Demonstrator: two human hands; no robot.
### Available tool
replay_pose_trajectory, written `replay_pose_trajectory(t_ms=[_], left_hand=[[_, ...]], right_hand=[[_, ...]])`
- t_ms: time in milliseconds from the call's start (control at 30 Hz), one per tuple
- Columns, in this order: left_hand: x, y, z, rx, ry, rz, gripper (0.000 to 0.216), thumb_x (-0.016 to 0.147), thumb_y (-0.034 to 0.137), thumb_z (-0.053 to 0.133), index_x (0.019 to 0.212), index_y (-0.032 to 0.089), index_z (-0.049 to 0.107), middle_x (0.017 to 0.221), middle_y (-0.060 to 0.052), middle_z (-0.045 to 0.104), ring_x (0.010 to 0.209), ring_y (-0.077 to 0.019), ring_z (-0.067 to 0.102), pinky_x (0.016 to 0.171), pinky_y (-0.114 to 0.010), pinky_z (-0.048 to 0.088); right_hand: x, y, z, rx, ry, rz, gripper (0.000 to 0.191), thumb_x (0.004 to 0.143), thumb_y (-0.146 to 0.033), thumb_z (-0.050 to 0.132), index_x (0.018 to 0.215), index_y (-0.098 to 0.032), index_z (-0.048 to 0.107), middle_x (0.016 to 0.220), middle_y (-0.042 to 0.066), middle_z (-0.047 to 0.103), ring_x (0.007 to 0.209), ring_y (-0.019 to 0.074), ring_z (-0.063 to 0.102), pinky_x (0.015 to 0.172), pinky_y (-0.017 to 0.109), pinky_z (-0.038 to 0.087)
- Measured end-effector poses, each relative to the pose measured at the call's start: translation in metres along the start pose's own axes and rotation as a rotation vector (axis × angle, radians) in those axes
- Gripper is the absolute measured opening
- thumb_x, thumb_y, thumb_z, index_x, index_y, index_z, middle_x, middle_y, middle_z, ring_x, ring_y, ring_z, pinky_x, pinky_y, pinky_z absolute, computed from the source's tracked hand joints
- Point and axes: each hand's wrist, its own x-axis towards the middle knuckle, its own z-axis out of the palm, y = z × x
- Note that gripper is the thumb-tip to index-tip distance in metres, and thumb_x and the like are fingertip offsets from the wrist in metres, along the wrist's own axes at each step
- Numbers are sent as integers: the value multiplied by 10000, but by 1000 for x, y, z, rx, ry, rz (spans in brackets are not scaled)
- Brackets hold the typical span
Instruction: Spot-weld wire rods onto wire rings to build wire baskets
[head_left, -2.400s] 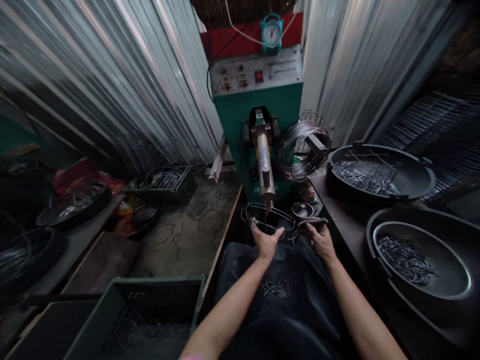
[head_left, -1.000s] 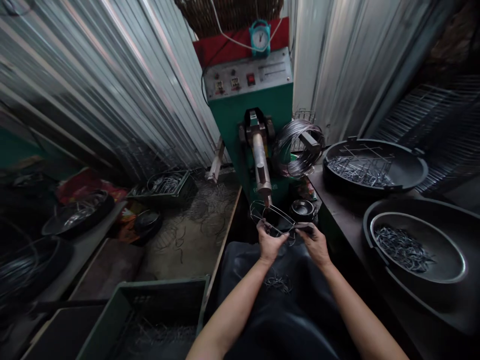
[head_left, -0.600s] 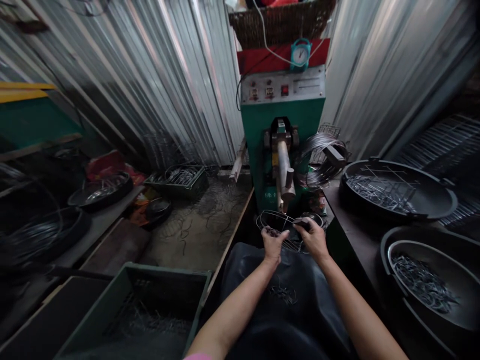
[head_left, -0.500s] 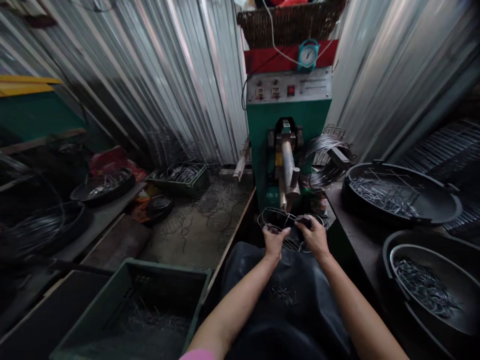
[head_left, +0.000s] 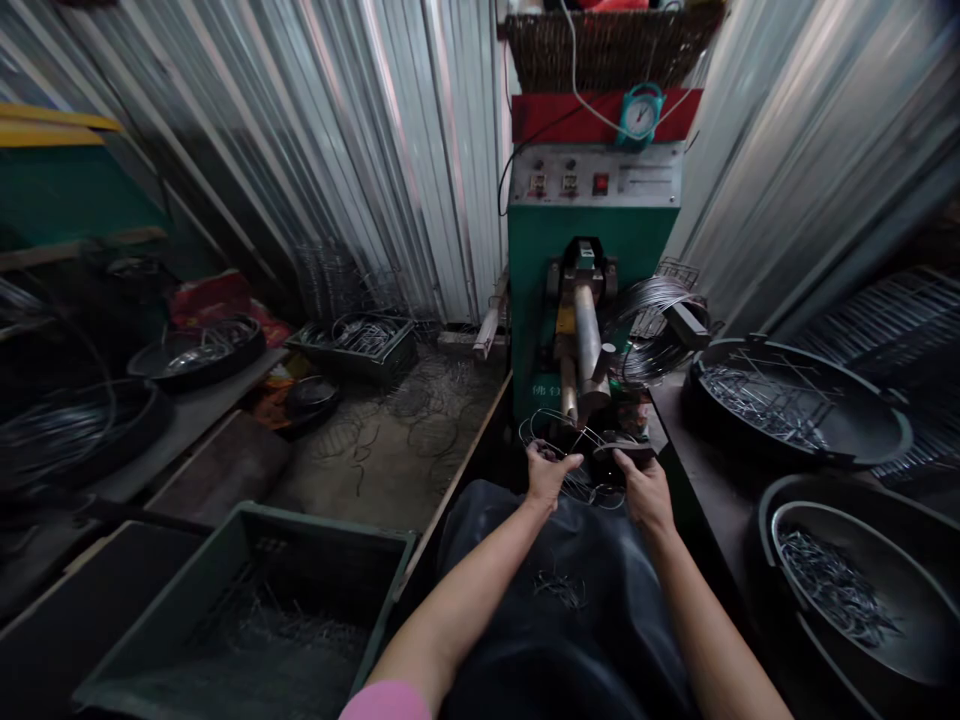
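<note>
My left hand is closed on the near left side of a wire frame with rounded loops, thumb pointing right. The frame lies under the lower electrode tip of a green spot-welding machine. In my right hand is a dark flat piece, pinched between thumb and fingers and held nearly level at the frame's right side. Whether that piece touches the wires cannot be made out. A dark apron covers my lap, with several loose bent wires lying on it.
On the right bench stand a black pan of straight wire pieces and another pan of bent ones. A green crate stands at left. A wire coil hangs beside the machine. Wire scraps cover the floor.
My right hand has moved right and slightly down, away from the left hand. Its dark piece has swung to a flatter position. The left hand keeps hold of the frame. The view has shifted slightly.
</note>
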Motion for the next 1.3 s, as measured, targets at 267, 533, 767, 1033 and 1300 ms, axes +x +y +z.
replay_pose_trajectory(t_ms=[267,533,767,1033,1300], left_hand=[[-10,8,-11,-181,-40,-237,572,507,296,778,934,221,404,793,33,503,694,-95,521,647,-262,439],[0,8,-21,-283,3,-321,452,519,349,750,820,198,449,746,29,484,675,-109,495,679,-355,489],[4,7,-25,-364,13,-300,400,554,323,732,825,196,466,779,14,503,700,-118,506,751,-439,492],[4,12,-32,-429,53,-472,277,660,351,659,782,195,466,649,38,425,602,-115,503,749,-472,502],[3,7,-37,-471,50,-577,301,704,406,624,777,198,418,648,30,437,585,-124,513,748,-493,503]], right_hand=[[3,-12,1,154,107,-89,327,691,-438,660,903,-201,583,909,39,664,862,196,618,854,397,463],[5,-10,-6,-13,-23,-123,328,695,-458,657,881,-194,597,888,63,678,865,220,625,832,410,482],[0,-13,11,22,-12,-249,222,756,-347,620,923,-208,572,931,43,661,904,191,611,876,386,453],[5,-1,-16,45,292,-94,305,785,-413,541,984,-185,575,939,53,637,888,192,598,795,339,464],[-13,8,-45,-435,22,-248,225,737,-371,568,874,-196,603,833,57,631,780,206,579,736,347,462]])
